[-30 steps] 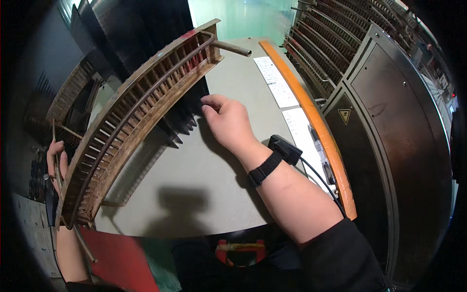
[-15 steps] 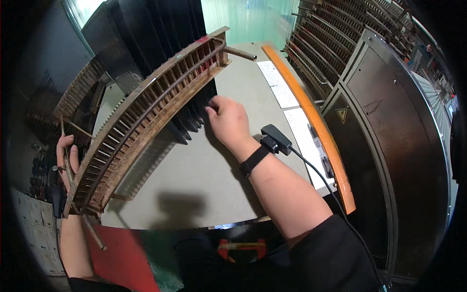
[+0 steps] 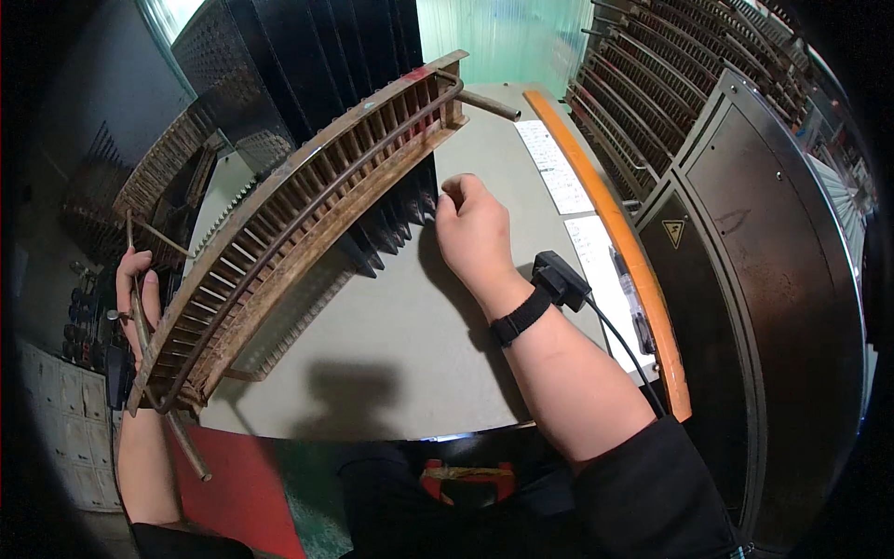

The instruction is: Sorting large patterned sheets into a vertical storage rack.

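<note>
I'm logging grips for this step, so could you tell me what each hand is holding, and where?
The left hand grips the rusty slotted rack at its near end rod. The right hand pinches the edge of a dark plate under the rack.

The right hand (image 3: 477,233) sits higher on the grey-green metal tabletop (image 3: 391,345) than 1 second ago, having crept toward 12 o'clock, and its fingertips now touch the dark thin plates (image 3: 396,224) hanging below the long rusty slotted metal rack (image 3: 298,224), nearer the rack's far end. The left hand (image 3: 135,307) is also higher at 9 o'clock, with its fingers spread more openly along the rack's near end beside the thin rusty rod (image 3: 140,307). The rack itself appears tipped up more steeply, its far end nearer 12 o'clock. The black wrist device (image 3: 559,279) shows more fully now.
</note>
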Demonstrator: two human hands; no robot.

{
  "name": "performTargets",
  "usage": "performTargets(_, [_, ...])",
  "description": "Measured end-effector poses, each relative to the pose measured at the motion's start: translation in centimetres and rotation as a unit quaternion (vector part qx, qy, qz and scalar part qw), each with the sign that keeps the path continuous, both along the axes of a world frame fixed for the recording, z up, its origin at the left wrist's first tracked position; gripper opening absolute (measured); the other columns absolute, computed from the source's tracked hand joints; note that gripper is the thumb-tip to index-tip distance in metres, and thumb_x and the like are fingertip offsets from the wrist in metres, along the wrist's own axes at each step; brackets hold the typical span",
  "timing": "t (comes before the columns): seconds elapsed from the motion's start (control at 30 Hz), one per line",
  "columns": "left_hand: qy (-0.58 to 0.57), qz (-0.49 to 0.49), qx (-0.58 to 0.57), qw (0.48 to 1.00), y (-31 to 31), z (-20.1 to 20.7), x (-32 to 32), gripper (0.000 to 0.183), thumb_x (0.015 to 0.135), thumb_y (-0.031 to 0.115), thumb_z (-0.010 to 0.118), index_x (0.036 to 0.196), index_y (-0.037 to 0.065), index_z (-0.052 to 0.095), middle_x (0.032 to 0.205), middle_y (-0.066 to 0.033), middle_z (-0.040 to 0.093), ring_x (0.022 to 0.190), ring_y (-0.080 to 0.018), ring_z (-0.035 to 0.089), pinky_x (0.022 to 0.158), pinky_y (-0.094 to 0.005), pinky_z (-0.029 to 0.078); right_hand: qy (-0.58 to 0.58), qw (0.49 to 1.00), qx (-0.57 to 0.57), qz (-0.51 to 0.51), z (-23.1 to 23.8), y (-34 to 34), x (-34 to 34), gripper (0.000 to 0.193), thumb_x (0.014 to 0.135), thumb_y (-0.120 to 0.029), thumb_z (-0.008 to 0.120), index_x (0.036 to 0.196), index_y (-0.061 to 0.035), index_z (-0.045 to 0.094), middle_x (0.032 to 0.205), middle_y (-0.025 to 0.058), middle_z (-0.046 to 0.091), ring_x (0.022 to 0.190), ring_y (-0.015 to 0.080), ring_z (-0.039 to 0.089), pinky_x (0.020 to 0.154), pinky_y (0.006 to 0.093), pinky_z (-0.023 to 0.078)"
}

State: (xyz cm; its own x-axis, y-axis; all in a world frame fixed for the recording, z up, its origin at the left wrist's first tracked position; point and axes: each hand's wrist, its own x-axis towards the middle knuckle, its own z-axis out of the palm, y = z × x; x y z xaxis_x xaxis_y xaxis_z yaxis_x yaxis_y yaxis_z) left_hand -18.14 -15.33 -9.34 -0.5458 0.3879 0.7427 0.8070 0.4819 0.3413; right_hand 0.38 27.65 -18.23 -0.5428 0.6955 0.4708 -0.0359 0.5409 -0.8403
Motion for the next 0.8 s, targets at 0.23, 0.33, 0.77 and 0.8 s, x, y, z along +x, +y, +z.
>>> performTargets(0.23, [0.023,0.003,-0.007,1.0,-1.3,-0.9,-1.7,0.022,0.104,0.009,0.055,0.125,0.002,0.06,0.137,-0.016,0.06,0.144,-0.0332,0.044,0.119,-0.0459,0.031,-0.02,0.999,0.046,-0.009,0.4,-0.3,0.0,0.013,0.09,-0.01,0.066,0.096,0.0012,0.069,0.092,0.0255,0.07,0.09,0.0449,0.068,0.083,0.0502,0.054])
performTargets(0.33, [0.035,0.015,-0.022,0.999,-2.2,-0.5,-1.5,0.022,0.104,0.008,0.055,0.125,0.002,0.06,0.137,-0.0157,0.06,0.143,-0.0329,0.045,0.119,-0.0457,0.032,-0.036,0.999,0.016,0.01,0.9,-0.9,0.2,0.013,0.09,-0.012,0.068,0.095,0.0004,0.068,0.091,0.0248,0.07,0.088,0.045,0.067,0.082,0.0509,0.054])
performTargets(0.77, [0.024,0.018,-0.008,1.0,-0.6,-0.3,-0.8,0.024,0.102,0.004,0.051,0.125,0.002,0.06,0.135,-0.0166,0.059,0.142,-0.0333,0.044,0.12,-0.0445,0.029,-0.047,0.995,0.091,-0.007,0.4,-0.1,-0.6,0.012,0.089,-0.013,0.07,0.092,-0.002,0.068,0.088,0.0217,0.069,0.085,0.0426,0.067,0.078,0.0507,0.053])
performTargets(0.8, [0.023,0.02,-0.01,1.0,-0.5,-0.2,-0.6,0.024,0.102,0.004,0.051,0.125,0.002,0.06,0.135,-0.0166,0.059,0.142,-0.0333,0.044,0.12,-0.0445,0.029,-0.055,0.994,0.094,-0.01,0.4,0.0,-0.8,0.011,0.089,-0.013,0.07,0.092,-0.0021,0.068,0.087,0.0215,0.069,0.085,0.0425,0.067,0.078,0.0506,0.053])
